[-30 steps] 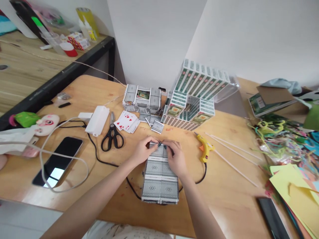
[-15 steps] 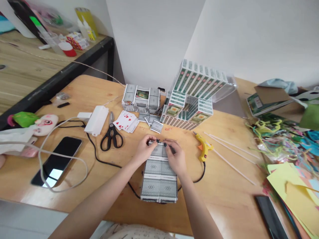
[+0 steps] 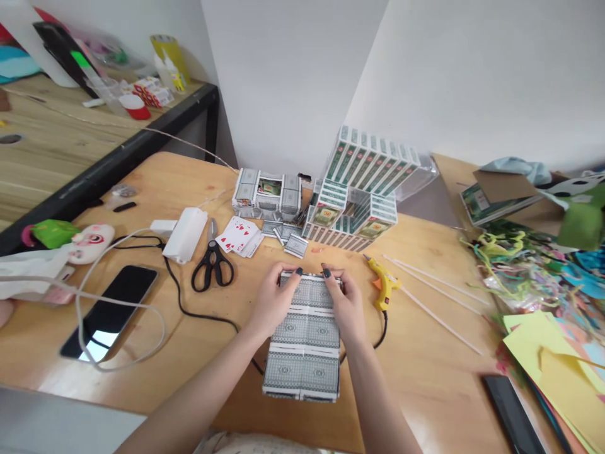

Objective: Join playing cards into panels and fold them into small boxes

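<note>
A long block covered with grey patterned playing cards (image 3: 302, 343) lies in front of me at the table's near side. My left hand (image 3: 278, 296) grips its far left corner, thumb on top and fingers round the far edge. On the far right corner my right hand (image 3: 344, 299) holds it the same way. Loose cards (image 3: 240, 236) with red hearts lie beyond my left hand, and small card pieces (image 3: 295, 245) sit nearby. Black scissors (image 3: 212, 265) rest to the left. A yellow glue gun (image 3: 386, 285) lies right of my right hand.
Behind stand a card-covered box (image 3: 290, 194) and a structure of green card boxes (image 3: 331, 202). A phone (image 3: 111, 309), white cable and white power box (image 3: 186, 234) are on the left. White sticks (image 3: 439, 315), coloured paper (image 3: 558, 366) and a black object (image 3: 513, 410) lie right.
My fingertips have parted from near the middle of the block's far edge to its two corners. The block's near end appears slightly closer to me.
</note>
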Demonstrator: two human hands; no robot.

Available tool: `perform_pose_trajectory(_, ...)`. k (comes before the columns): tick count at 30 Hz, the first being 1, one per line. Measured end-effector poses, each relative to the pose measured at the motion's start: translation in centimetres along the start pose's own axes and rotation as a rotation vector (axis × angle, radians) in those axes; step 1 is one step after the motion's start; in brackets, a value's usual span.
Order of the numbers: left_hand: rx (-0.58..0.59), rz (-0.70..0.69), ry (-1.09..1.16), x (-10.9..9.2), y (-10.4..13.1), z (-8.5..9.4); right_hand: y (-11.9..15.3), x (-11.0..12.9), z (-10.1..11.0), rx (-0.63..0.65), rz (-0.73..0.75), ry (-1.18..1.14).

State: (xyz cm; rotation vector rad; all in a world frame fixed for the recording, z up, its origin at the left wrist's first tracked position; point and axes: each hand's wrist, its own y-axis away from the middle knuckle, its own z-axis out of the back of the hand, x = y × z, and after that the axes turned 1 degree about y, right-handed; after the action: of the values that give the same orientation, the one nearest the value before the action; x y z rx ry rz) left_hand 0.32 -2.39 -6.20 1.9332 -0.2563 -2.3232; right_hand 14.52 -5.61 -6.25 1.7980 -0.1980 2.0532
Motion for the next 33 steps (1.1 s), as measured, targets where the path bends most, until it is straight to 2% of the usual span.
perform_pose_trajectory(3,0.008,-0.207,0.157,-1.6,0.4,1.3,0.2,1.7,0.7,0.067,0.12,-0.026)
perform_pose_trajectory(7,0.103,-0.433,0.305,-2.9,0.5,3.2,0.3,3.2,1.7,0.283,0.19,-0.085)
perform_pose_trajectory(9,0.205,-0.492,0.252,-3.5,0.3,4.6,0.6,3.9,2.2,0.323,0.248,-0.106)
perform_pose_trajectory(12,0.453,-0.506,0.075,-4.5,-0.2,6.9,1.6,5.3,2.8,0.302,0.355,-0.051)
perform_pose_trajectory(14,0.533,-0.549,-0.152,-5.3,-0.5,8.3,2.3,6.3,3.1,0.311,0.41,0.034)
perform_pose_trajectory(18,0.506,-0.728,-0.543,-6.7,-0.6,9.4,3.0,7.3,3.2,0.344,0.544,0.241)
perform_pose_trajectory(23,0.463,-0.853,-0.747,-7.6,-0.3,9.0,3.2,7.4,3.1,0.34,0.632,0.396)
perform_pose_trajectory(28,0.424,-1.01,-0.765,-7.7,-0.3,9.0,3.7,8.0,3.4,0.364,0.675,0.461)
perform_pose_trajectory(33,0.422,-1.044,-0.664,-7.4,-0.4,9.0,4.0,8.4,3.6,0.362,0.71,0.487)
